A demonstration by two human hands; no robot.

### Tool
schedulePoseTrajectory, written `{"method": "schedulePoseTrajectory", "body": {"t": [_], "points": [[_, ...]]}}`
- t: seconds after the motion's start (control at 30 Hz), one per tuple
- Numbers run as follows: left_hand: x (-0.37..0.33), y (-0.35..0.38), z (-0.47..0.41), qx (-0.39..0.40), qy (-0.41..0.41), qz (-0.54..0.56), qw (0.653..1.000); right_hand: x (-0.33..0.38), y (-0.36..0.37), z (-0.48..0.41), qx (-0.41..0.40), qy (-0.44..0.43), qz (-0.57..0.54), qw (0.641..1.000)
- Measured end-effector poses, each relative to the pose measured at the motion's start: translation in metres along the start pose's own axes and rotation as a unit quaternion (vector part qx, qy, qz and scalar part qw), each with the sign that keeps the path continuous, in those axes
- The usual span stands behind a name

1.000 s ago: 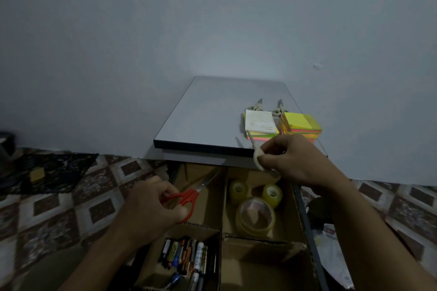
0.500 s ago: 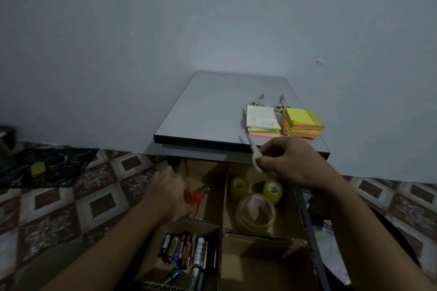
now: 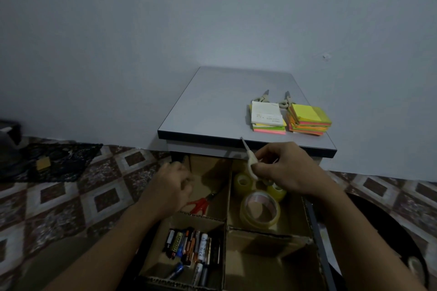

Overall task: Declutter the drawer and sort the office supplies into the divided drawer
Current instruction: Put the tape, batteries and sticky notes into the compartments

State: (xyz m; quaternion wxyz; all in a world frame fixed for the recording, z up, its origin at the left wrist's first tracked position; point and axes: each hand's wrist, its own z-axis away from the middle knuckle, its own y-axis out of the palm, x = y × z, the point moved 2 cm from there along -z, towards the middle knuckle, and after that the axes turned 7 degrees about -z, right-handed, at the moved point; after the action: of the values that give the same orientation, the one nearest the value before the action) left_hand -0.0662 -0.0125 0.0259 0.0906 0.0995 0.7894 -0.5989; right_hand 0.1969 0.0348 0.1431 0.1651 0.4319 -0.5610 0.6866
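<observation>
My right hand [image 3: 290,170] pinches white scissors [image 3: 251,163] above the tapes [image 3: 260,210]; my left hand [image 3: 170,186], loose and empty, hovers over red scissors [image 3: 201,204].

Tape rolls [image 3: 260,212] crowd the far-right compartment [image 3: 294,215]; the near-right compartment [image 3: 264,264] offers room.

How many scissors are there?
4: red scissors in the drawer's far-left compartment; white scissors in the right hand; two pairs on the table behind the notes. Others may be hidden.
</observation>
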Motion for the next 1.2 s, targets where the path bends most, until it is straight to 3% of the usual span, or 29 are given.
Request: {"method": "schedulePoseTrajectory", "body": {"t": [0.13, 0.4, 0.6, 0.77, 1.0, 1.2], "points": [[0.017, -0.007, 0.0, -0.045, -0.058, 0.061, 0.995, 0.009, 0.024, 0.001, 0.012, -0.025, 0.013, 1.0], [0.038, -0.026, -0.004, 0.056, -0.141, 0.178, 0.972, 0.008, 0.105, -0.01, 0.086, -0.038, 0.069, 0.993], [0.053, -0.029, -0.001, 0.005, -0.19, 0.188, 0.964, -0.014, 0.146, -0.043, 0.08, -0.04, 0.227, 0.97], [0.047, -0.022, -0.001, 0.031, -0.182, 0.211, 0.96, -0.016, 0.152, -0.052, 0.105, 0.002, 0.293, 0.95], [0.045, -0.016, 0.0, 0.064, -0.174, 0.2, 0.962, -0.017, 0.157, -0.051, 0.102, -0.004, 0.366, 0.925], [0.041, -0.017, 0.003, 0.067, -0.169, 0.188, 0.965, -0.024, 0.158, -0.049, 0.076, -0.009, 0.277, 0.958]]}}
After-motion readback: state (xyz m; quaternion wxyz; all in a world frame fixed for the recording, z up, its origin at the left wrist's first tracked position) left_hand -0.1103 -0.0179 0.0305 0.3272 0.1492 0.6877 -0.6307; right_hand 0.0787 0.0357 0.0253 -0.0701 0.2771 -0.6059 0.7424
